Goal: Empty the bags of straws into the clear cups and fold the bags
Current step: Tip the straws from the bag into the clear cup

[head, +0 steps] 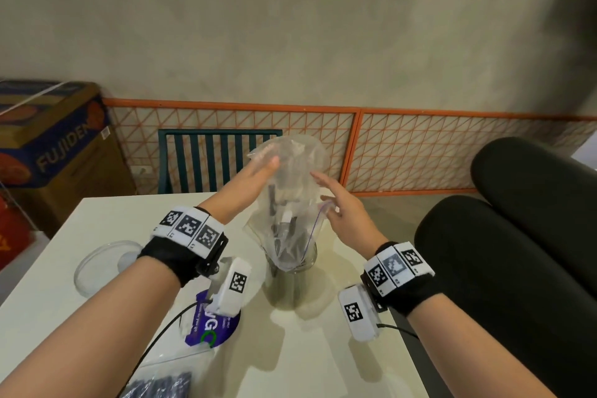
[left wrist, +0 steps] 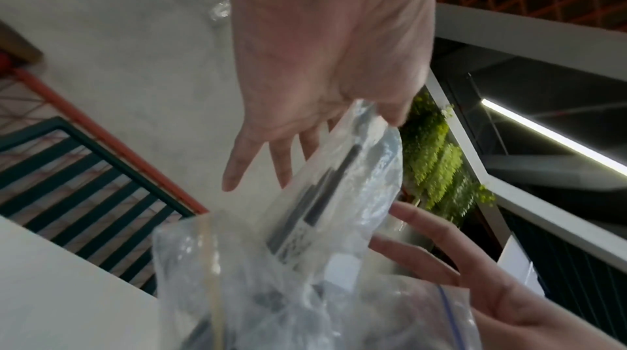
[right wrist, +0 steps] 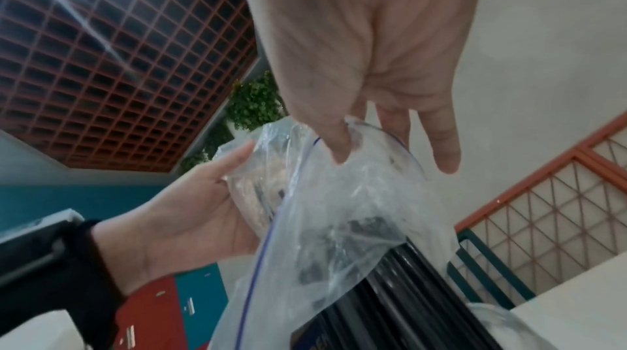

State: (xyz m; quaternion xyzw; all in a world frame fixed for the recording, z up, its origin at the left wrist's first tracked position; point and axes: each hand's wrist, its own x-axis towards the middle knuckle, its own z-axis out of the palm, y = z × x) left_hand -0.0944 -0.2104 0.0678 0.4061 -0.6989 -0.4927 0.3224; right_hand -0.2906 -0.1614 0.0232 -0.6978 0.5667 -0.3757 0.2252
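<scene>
A clear zip bag (head: 290,178) hangs mouth-down over a clear cup (head: 290,281) at the middle of the white table (head: 339,349). Black straws (head: 284,236) show inside the bag and reach down into the cup. My left hand (head: 260,171) holds the bag's upper end, thumb on one side and straight fingers on the other (left wrist: 339,120). My right hand (head: 331,202) pinches the blue-lined zip edge between thumb and forefinger (right wrist: 342,138), its other fingers spread. The cup's contents are blurred behind the plastic.
A second clear cup (head: 106,265) lies at the left of the table. A purple-printed pack (head: 219,326) and another bag of dark straws (head: 158,384) lie near the front edge. A green chair (head: 219,158) stands behind the table, black cushions (head: 517,236) to the right.
</scene>
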